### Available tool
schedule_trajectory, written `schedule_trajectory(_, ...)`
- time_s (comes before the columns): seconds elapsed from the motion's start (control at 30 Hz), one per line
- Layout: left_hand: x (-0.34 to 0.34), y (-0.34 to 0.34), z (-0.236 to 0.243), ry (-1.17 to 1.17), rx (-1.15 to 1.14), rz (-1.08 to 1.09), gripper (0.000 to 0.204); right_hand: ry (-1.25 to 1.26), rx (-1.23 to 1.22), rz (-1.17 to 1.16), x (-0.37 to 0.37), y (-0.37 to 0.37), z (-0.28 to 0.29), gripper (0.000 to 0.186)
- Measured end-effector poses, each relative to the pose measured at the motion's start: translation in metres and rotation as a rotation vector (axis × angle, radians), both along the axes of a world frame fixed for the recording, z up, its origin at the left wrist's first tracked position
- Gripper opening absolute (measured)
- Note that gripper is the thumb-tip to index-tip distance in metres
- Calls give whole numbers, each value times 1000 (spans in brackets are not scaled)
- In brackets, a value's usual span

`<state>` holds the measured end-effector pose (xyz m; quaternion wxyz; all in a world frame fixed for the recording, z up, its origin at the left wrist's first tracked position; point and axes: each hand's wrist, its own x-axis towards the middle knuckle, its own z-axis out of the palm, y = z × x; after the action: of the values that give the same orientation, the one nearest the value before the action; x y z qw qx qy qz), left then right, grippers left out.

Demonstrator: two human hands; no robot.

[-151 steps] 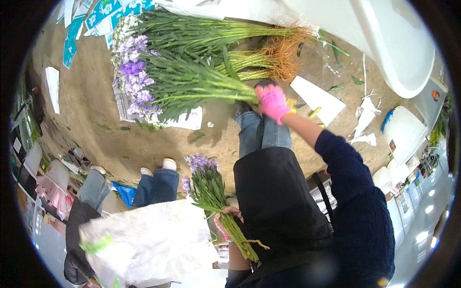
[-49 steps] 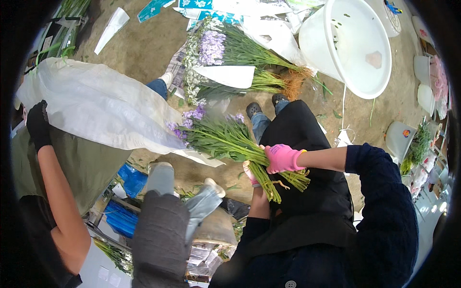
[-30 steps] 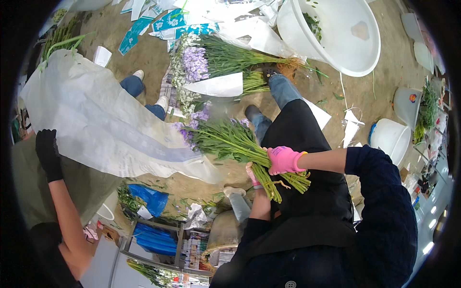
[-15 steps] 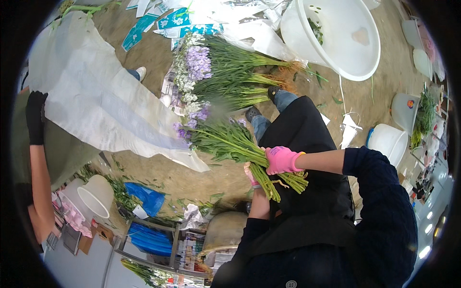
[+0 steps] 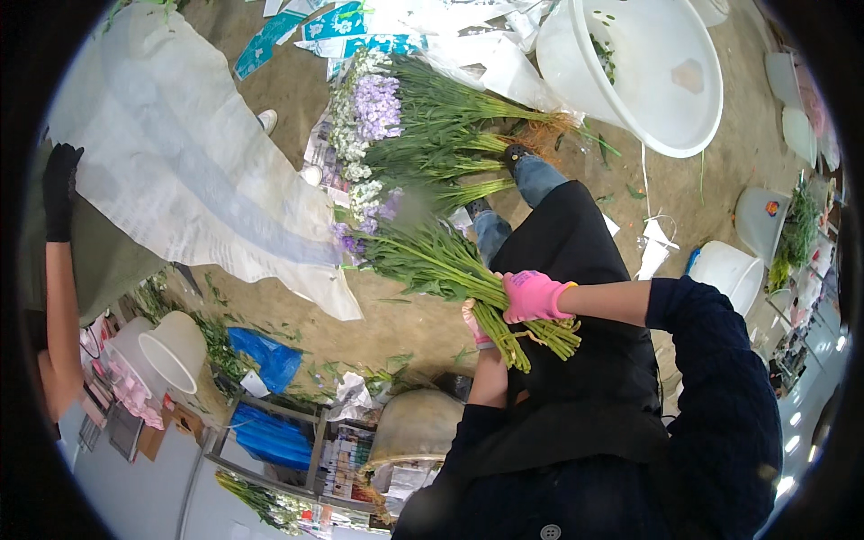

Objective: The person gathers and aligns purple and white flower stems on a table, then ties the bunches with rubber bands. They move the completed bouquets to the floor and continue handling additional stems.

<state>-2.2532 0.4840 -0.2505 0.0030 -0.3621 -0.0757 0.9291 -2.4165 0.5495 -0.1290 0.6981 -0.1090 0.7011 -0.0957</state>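
A bunch of long green stems with purple flowers (image 5: 432, 261) lies slantwise across my lap, its flower heads pointing to the far left. In a pink glove, my right hand (image 5: 537, 295) wraps round the stems from above, near their cut ends. My left hand (image 5: 479, 326), also gloved, closes on the same stems from below and to the left; part of its fingers is hidden behind them. Just past this bunch, more bunches of white and purple flowers (image 5: 373, 108) lie on newspaper on the floor, some stems with brown roots.
At left, another person's black-gloved hand (image 5: 63, 189) is at the edge of a large white sheet (image 5: 189, 171). A big white tub (image 5: 621, 108) stands at far right. Smaller white buckets (image 5: 727, 277) are at right. A blue plastic bag (image 5: 267, 358) and leaf scraps lie on the floor.
The white sheet's near tip has shifted left, away from my flower bunch. The other person's gloved hand sits slightly higher in view. My hands keep their hold on the stems, almost unmoved.
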Motion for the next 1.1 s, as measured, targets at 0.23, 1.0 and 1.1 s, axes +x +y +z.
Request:
schedule_trajectory(0.23, 0, -1, 6, -55, -23, -52, 51, 42, -9, -51, 10, 6, -2, 52)
schedule_trajectory(1.0, 9, 13, -11, -17, 52, 161, 47, 74, -38, 96, 2, -4, -9, 49)
schedule_trajectory(1.1, 4, 12, 1, -83, -6, 76, 45, 31, 2, 108, -5, -5, -2, 48)
